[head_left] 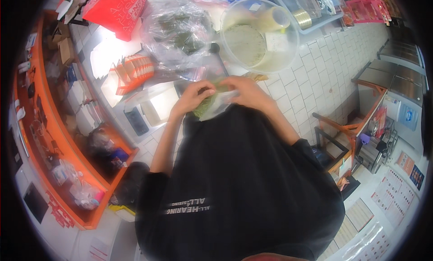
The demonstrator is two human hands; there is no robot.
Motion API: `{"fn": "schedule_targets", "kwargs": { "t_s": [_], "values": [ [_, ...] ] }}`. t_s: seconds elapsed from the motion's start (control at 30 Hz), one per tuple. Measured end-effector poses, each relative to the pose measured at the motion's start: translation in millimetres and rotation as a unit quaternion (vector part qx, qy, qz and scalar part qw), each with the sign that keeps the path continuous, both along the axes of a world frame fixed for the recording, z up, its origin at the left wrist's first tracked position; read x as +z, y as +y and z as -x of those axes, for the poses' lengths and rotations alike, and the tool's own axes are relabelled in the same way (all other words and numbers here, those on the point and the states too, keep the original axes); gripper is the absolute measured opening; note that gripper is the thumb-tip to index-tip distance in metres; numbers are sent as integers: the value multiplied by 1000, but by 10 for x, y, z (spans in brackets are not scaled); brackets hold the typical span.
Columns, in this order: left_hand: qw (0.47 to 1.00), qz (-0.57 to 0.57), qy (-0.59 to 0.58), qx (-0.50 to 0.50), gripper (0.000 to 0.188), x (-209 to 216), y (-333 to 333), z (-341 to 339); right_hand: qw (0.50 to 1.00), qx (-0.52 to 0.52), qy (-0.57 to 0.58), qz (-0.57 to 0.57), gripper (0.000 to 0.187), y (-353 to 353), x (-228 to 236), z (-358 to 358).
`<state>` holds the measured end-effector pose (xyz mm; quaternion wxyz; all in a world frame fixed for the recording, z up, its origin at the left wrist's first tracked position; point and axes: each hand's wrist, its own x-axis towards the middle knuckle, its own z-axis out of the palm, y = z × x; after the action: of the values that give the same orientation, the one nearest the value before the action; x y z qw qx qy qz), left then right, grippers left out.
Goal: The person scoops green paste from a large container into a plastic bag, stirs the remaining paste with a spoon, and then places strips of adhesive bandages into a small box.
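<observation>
Close to my chest, a small clear plastic bag (216, 108) holds something green and crumbly, its exact kind unclear. My left hand (195, 96) grips the bag's left upper edge with curled fingers. On the other side, my right hand (247, 95) pinches the upper right edge. My own fingers hide part of the bag's mouth. Just beyond my hands lies a large clear plastic bag (180, 33) with dark green contents. Beyond my right hand stands a round translucent tub (224, 39) with greenish residue on its bottom and a pale cylindrical container inside.
Orange-and-white packets (134, 72) and a white box (158, 105) are left of my hands. A red bag (116, 12) lies at the far left. A translucent bin (322, 20) stands far right. Orange shelving (97, 175) runs along the left; a wooden-edged counter (361, 118) stands right.
</observation>
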<state>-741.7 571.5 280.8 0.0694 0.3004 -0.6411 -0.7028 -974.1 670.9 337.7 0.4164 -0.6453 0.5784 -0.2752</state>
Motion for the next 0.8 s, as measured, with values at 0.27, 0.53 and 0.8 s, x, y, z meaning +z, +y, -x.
{"fn": "schedule_targets", "kwargs": {
  "t_s": [0.27, 0.53, 0.8],
  "values": [
    [979, 191, 68, -27, 16, -193, -36, -132, 984, -35, 0, 172, 23, 101, -454, -136],
    [996, 49, 67, -22, 13, 63, -43, 37, 988, -27, -39, 145, 16, 92, -366, -21],
    [977, 164, 100, -89, 13, -54, -47, 26, 997, 12, -43, 65, 17, 46, -369, 48]
  ]
}}
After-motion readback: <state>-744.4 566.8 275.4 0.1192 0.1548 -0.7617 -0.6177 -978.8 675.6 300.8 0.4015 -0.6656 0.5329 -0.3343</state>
